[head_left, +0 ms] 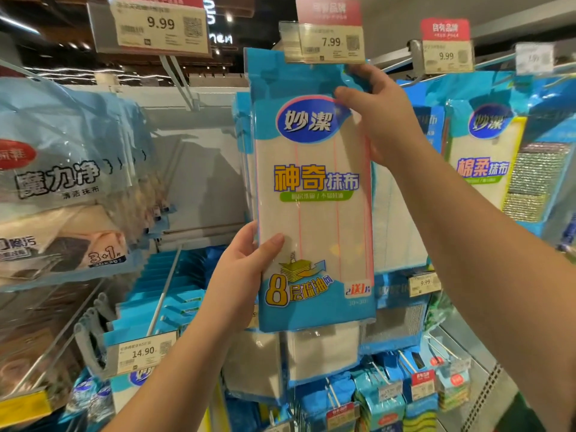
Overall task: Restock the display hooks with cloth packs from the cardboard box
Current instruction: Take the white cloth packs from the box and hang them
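A tall, flat, glossy plastic cloth pack [314, 194], blue-edged with pale woven cloth showing through, is held upright before the display hooks. The left hand [243, 272] grips its lower left edge, thumb on the front. The right hand [380, 116] pinches its upper right corner below a 7.99 price tag [330, 43].

A shop display wall [199, 169] fitted with metal hooks [179, 77] is seen. Blue-and-white cloth packs [314, 188] are hung at the centre under a 7.99 price tag [330, 42]. Clear-bagged cloths [62, 182] are hung at left, scourer packs [498, 163] at right, and smaller packs [386, 397] on lower hooks.
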